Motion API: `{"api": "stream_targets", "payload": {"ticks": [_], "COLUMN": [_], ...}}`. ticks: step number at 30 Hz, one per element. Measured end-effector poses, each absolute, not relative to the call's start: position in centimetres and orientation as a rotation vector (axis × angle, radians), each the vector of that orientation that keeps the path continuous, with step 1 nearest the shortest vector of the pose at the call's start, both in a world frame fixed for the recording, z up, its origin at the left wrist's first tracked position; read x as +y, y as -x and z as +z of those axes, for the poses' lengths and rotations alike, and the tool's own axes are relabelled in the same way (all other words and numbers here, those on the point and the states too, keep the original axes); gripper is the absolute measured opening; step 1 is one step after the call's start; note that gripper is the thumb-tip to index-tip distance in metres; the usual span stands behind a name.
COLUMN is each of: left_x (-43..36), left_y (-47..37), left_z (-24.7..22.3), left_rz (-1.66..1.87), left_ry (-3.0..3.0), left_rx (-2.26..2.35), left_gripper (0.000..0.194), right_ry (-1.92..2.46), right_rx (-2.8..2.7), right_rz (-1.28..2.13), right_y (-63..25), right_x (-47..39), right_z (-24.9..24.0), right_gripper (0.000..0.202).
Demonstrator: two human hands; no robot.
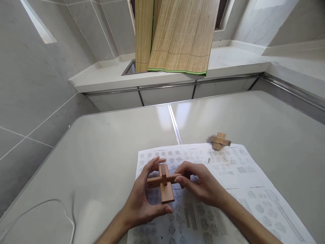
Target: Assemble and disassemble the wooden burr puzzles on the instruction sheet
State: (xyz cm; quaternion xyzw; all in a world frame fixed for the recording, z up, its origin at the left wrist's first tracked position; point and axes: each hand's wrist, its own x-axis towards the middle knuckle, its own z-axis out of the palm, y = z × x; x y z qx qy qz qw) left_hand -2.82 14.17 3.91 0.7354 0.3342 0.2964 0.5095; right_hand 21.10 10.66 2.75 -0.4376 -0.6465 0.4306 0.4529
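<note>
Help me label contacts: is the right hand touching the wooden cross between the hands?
Touching. The head view shows the right hand pinching one end of the wooden cross between thumb and index finger.

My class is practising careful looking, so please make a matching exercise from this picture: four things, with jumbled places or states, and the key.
Things
1. Reddish wooden cross
2. Paler wooden cross
3. Bamboo mat
4. White cable

Places or states
A. Has a green lower edge
B. At the far edge of the printed sheet
C. Shows at the picture's lower left
D. Gripped at one bar's end by the right hand

Right pairs: 1-D, 2-B, 3-A, 4-C
</note>
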Motion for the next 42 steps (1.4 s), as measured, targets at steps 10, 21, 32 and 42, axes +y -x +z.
{"api": "stream_targets", "payload": {"ticks": [10, 21, 32, 42], "left_x": [14.4, 14.3, 14.4, 14.5], "left_y": [2.5, 2.4, 3.0, 3.0], "left_z": [4.9, 5.1, 4.8, 4.9], "left_rz": [0.783, 0.793, 0.754, 0.949], "left_ry": [-1.841, -1.851, -1.884, -2.14], "left_rx": [0.824, 0.814, 0.773, 0.704], "left_gripper": [0.087, 0.091, 0.092, 0.094], "right_ry": [1.158, 1.078, 1.031, 0.949], "right_rx": [-1.672, -1.618, -1.664, -1.613], "right_rz": [0.931, 1.065, 1.07, 1.001], "right_y": [-20.7, -21.0, -21.3, -21.0], "right_x": [10.5, 10.6, 10.5, 10.6], "right_z": [2.6, 3.1, 3.1, 2.8], "right_gripper": [0.013, 0.008, 0.007, 0.005]}}
